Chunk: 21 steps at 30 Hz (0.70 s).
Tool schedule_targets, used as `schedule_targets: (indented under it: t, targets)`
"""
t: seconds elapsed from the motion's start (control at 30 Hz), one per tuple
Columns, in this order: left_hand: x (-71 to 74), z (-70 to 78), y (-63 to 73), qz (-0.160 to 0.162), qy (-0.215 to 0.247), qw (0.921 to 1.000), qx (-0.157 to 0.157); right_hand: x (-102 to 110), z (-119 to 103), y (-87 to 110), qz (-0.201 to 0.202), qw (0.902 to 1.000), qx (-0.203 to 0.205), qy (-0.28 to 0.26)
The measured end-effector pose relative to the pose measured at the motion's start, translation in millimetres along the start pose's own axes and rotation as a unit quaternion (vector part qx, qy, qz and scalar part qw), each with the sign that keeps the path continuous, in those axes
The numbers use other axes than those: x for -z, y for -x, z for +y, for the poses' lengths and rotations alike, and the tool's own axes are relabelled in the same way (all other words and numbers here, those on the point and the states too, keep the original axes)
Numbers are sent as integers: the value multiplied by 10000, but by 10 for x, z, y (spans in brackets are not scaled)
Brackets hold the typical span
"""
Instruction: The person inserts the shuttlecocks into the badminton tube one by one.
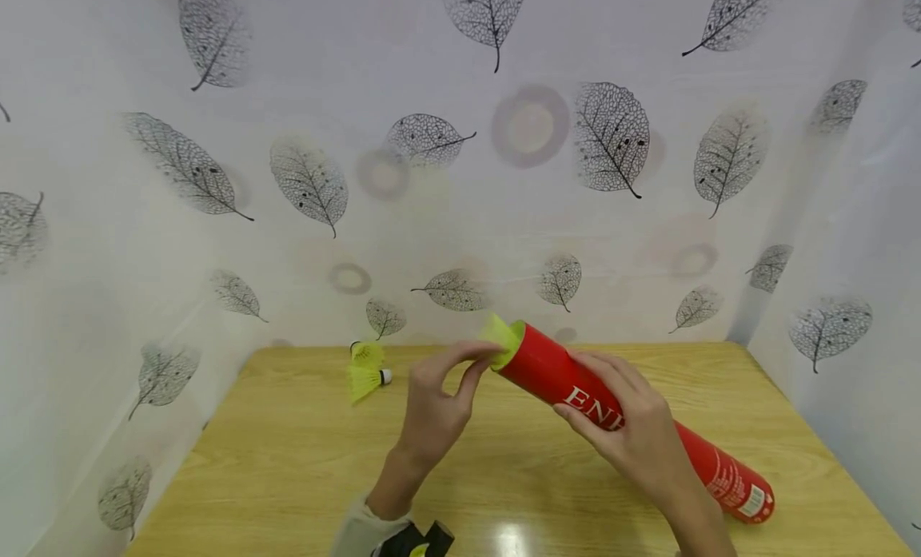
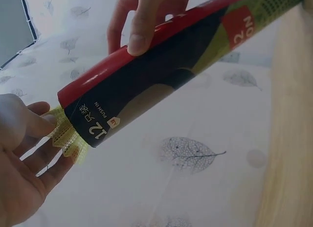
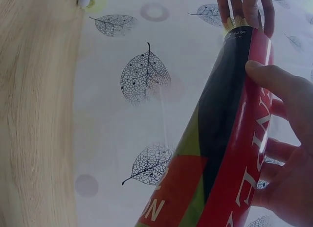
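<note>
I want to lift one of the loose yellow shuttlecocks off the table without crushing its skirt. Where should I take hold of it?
Pinch the shuttlecock at its white cork tip, coming from the right, probably. It lies on its side on the table with the tip pointing right and the mesh skirt flaring left, so the cork is the firm part.

White letters "ENF", cut off by the right hand [image 1: 633,441], run along the red shuttlecock tube [image 1: 633,417]. Beside the left hand [image 2: 22,163], the tube's open end carries "12", "PUSH IN" and a Chinese character too small to read. Farther along, beyond the right hand's thumb, a red panel shows "2" and "ON".
</note>
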<state>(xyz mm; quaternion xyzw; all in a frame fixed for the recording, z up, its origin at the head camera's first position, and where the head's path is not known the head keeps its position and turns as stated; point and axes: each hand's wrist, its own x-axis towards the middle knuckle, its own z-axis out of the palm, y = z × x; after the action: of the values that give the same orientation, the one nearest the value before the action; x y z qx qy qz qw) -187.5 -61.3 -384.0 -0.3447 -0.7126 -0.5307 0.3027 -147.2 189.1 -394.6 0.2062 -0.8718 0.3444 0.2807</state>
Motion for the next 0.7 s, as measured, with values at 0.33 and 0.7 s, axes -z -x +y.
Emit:
schedule_targets:
  t: [0.33,0.7]
  targets:
    - [-60,-14,23,-368,109,9991,-168,-28,-1,-9,-22,9999,127,115]
    - [-79,-99,50,-847,961,9881,856,-43,0,-12,-36,9997,25,253]
